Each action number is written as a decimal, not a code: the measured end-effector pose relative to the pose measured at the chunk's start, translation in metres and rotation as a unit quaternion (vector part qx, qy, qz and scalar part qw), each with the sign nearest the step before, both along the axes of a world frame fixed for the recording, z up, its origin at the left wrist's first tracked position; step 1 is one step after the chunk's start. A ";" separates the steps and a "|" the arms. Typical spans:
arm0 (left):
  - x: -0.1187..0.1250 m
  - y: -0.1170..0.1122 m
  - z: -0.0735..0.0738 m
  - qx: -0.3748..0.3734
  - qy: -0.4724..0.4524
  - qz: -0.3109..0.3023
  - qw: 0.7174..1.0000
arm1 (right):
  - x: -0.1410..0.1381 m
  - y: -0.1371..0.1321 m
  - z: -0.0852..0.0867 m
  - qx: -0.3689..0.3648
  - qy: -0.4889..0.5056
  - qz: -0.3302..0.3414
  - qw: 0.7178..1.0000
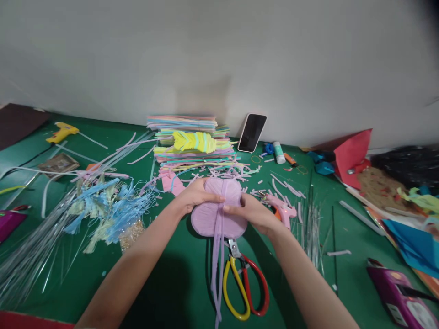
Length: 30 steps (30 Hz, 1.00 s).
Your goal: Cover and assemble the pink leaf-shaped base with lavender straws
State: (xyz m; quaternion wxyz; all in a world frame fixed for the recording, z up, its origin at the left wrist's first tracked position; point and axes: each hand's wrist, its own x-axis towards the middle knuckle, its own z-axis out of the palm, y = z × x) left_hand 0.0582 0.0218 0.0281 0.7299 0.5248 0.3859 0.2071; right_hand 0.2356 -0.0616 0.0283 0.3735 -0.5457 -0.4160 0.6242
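A lilac pipe-cleaner shape (219,224) with rounded lobes is held up in front of me over the table. Long lilac pipe cleaners (216,274) run down its middle and hang below it. My left hand (195,197) grips its left side, thumb pressed on the centre strip. On the opposite side my right hand (255,210) holds it too, with the thumb meeting near the middle. The fingers behind the shape are hidden. Just below lie scissors (234,249) with one yellow and one red handle. Close to my right hand is a pink glue gun (283,209).
Bundles of coloured pipe cleaners (185,123) and a leaning phone (253,132) stand by the wall. Blue tassels (116,210) and clear stems (37,246) spread at left, near a yellow glue gun (63,131). A purple device (401,292) and blue paper (414,246) lie right.
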 end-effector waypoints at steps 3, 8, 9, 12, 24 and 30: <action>-0.001 0.001 0.004 -0.006 0.007 -0.004 1.000 | 0.007 0.006 0.003 0.037 -0.006 -0.059 0.998; 0.000 0.001 0.004 -0.010 0.011 -0.040 0.999 | 0.006 0.013 -0.002 0.010 -0.006 -0.068 0.998; 0.000 0.001 0.004 -0.009 0.011 -0.045 0.999 | 0.004 0.014 -0.003 0.001 -0.002 -0.068 0.998; 0.001 -0.001 0.003 -0.003 0.013 -0.050 0.999 | -0.002 0.014 -0.005 -0.023 0.013 -0.071 0.997; 0.002 -0.007 0.003 -0.051 0.042 -0.014 0.998 | 0.002 0.022 0.010 -0.027 0.005 -0.163 0.986; 0.004 -0.011 0.003 -0.064 0.038 -0.020 0.997 | 0.001 0.030 0.016 -0.021 -0.024 -0.190 0.981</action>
